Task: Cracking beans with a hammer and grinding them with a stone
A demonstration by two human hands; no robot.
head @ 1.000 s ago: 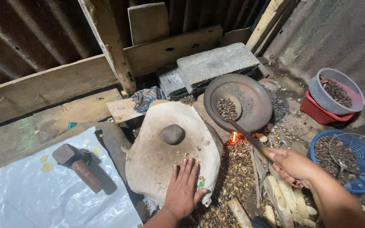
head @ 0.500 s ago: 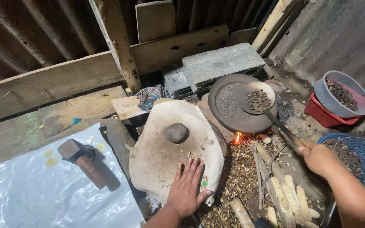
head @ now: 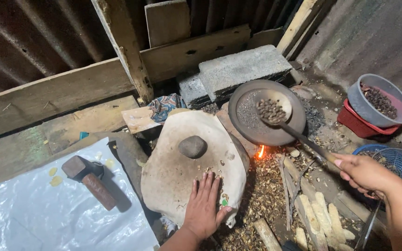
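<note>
My right hand [head: 366, 174] has a clenched grip on the long handle of a ladle [head: 271, 110], whose bowl, heaped with dark roasted seeds [head: 270, 109], hangs over the round dark pan [head: 266, 111] at the far end of the handle. My left hand [head: 204, 209] grasps nothing; it lies flat, fingers spread, on the near edge of the pale flat stone slab [head: 191, 172], with a rounded grinding stone [head: 192, 146] just beyond the fingertips. As I judge it, the long handle gives little control: a slight roll of the wrist could tip seeds off the heaped bowl, and they would drop toward the small flame [head: 260, 152] glowing under the pan's near rim, between the two hands. Below my right grip lie dry corn cobs [head: 319, 216] and husk litter near that flame, which could catch. To the right sit a grey bowl of seeds [head: 380, 100] in a red basin [head: 357, 123] and a blue basket [head: 391, 160]. Far to the left, a hammer [head: 89, 179] rests on a plastic sheet [head: 47, 218].
</note>
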